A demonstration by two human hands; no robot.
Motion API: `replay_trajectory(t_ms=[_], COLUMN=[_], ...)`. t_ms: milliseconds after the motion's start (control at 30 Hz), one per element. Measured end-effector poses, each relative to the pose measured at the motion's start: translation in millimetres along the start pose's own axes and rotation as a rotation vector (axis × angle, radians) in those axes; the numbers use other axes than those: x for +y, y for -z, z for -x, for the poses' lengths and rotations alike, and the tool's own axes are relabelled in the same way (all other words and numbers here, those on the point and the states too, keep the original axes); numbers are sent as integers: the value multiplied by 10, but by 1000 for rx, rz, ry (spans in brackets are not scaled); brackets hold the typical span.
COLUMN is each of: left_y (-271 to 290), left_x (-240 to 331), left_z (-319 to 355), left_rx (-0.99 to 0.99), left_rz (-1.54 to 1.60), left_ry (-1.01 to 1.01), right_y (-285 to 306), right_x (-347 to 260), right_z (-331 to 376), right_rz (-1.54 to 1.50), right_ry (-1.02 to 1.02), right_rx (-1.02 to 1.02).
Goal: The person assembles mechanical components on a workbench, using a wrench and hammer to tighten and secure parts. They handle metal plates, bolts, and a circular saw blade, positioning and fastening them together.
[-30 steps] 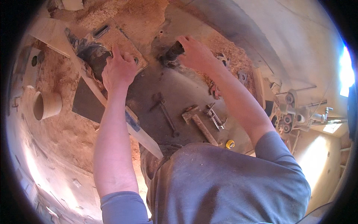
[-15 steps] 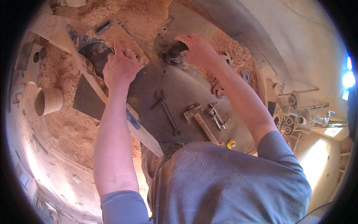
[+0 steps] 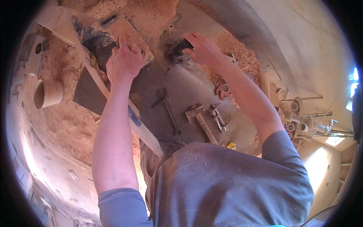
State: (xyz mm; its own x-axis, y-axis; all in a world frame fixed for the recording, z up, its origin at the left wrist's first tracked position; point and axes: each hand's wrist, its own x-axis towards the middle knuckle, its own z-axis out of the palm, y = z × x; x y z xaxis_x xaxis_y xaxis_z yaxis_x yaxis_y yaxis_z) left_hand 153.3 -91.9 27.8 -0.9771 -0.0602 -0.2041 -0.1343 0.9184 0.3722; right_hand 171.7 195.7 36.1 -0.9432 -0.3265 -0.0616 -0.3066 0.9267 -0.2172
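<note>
My left hand [image 3: 124,63] is over a dusty metal plate [image 3: 130,36] with a slot, beside a dark curved piece [image 3: 104,53]. Its index finger points forward and the thumb lies to the right; the other fingers are curled, and what they grip is hidden. To the right, my right hand [image 3: 206,49] has thumb and fingers around the end of a dark, dusty cylindrical part [image 3: 177,51] on the metal table [image 3: 159,75]. Nearer me on this table lie an open-end wrench [image 3: 171,113], a hammer [image 3: 202,121] and a small metal tool [image 3: 218,118].
A yellow tape measure [image 3: 231,146] lies by the table's near edge. A pale wooden strip [image 3: 145,138] runs along the left side, pointing toward me. Sawdust [image 3: 64,128] covers the left, where a round tub [image 3: 51,93] stands. A red metal part [image 3: 223,90] sits beneath my right forearm.
The whole view has shifted slightly. Both hands stay at the same parts, with hardly any change in the fingers.
</note>
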Motion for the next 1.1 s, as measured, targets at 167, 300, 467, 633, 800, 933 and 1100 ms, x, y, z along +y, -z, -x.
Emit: replay_trajectory(t_ms=[167,300,467,633,800,933,1100], left_y=[19,-29,-17,-50,-129,-174,-180], left_x=[0,-17,-7,-34,-104,-123,-130], left_z=[-1,-23,-42,-7,-62,-91,-82], left_rx=[-36,-12,-2,17,4,11,20], left_rz=[-2,-8,21,-29,25,-45,-95], left_ry=[25,11,20,-46,-72,-75,-85], right_y=[-30,42,-55,-78,-410,-857,-1196], right_x=[-20,-162,-44,-196,-285,-596,-1324], right_z=[55,13,-77,32,386,1196,2148], right_rz=[0,61,109,12,-134,-327,-251], right_ry=[-16,-100,-85,-206,-262,-604,-398], right_rx=[-46,-82,-105,-95,404,145,202])
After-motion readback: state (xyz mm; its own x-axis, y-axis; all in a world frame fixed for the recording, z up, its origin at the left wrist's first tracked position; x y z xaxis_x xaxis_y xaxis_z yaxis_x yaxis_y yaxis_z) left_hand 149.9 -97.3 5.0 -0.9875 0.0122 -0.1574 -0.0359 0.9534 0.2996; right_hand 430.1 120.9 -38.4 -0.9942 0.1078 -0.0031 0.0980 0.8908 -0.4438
